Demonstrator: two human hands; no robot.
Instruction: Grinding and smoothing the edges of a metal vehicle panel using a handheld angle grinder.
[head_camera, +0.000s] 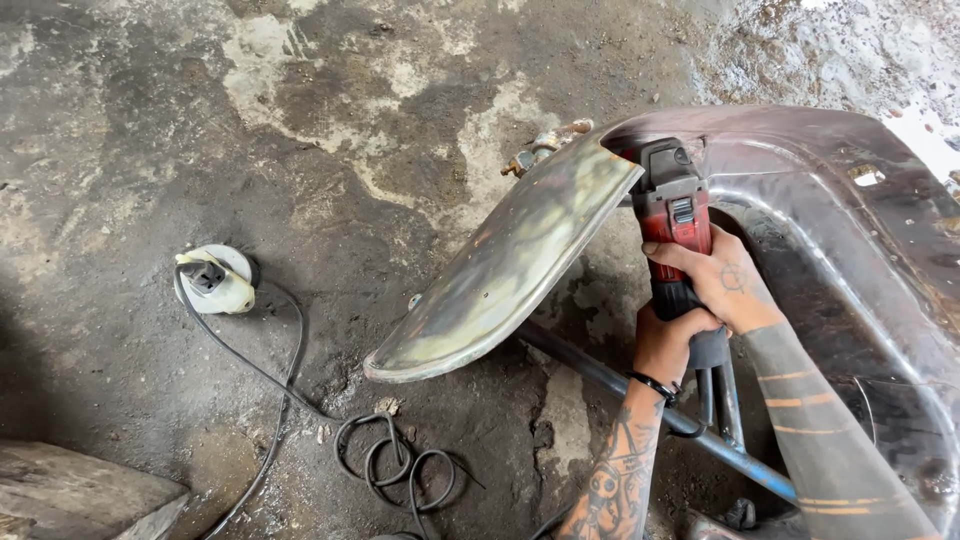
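Floor (330, 130): stained, patchy grey concrete is seen throughout.
Light: daylight is cast at the upper right corner.
Plank (80, 500): laid at the lower left.

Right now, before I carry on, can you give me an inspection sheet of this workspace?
Surface: stained, cracked concrete floor, dusty, with pale patches.
Job's things: red and black angle grinder at the edge of a curved metal fender panel; a larger bent sheet-metal body panel behind it.
Clutter: rusty fitting behind the panel; wooden block at lower left; blue steel tube under the panel.
Grippers: left hand grips the grinder's lower body; right hand wraps it above.
Cables: black cord from a white socket, coiled on the floor.
Surroundings: nothing seen beyond the floor.
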